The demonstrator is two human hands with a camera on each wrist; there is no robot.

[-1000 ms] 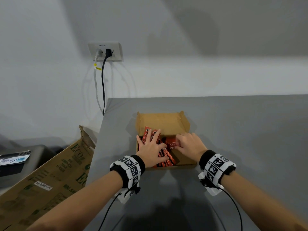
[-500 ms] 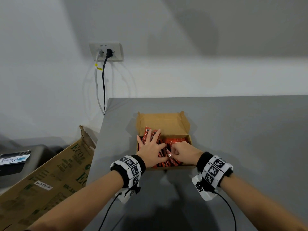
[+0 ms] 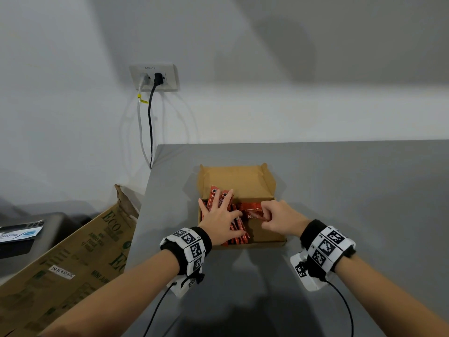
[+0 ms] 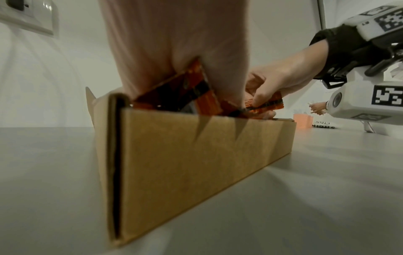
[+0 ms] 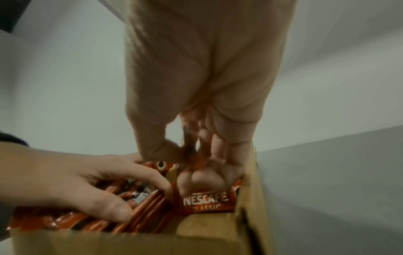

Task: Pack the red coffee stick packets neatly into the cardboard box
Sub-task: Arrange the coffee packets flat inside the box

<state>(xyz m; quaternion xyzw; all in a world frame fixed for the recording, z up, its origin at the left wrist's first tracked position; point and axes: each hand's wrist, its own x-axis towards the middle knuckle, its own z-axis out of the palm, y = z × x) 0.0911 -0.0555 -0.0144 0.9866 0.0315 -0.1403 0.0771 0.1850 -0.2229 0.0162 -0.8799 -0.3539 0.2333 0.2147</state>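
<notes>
An open brown cardboard box [image 3: 267, 240] [image 4: 196, 163] [image 5: 246, 220] sits on the grey table, its lid standing up at the back. Several red coffee stick packets [image 3: 239, 231] [image 5: 144, 212] lie stacked in its left half. My left hand [image 3: 218, 215] [image 5: 65, 186] lies flat on that stack with spread fingers, pressing it down. My right hand [image 3: 277, 218] [image 4: 272, 89] [image 5: 200, 169] is inside the box's right half and pinches a small bundle of red packets [image 3: 252, 211] [image 4: 263, 105] [image 5: 205, 201] between thumb and fingers. The box floor under the bundle shows bare.
The grey table [image 3: 352, 190] ends at its left edge beside a large printed carton [image 3: 73, 263] on the floor. Cables hang from a wall socket [image 3: 154, 76] behind. A small pink container [image 4: 303, 120] stands far off on the table.
My right hand slid from the box's near middle back to the right and now holds a bundle of packets off the floor. My left hand has stayed pressed on the left stack.
</notes>
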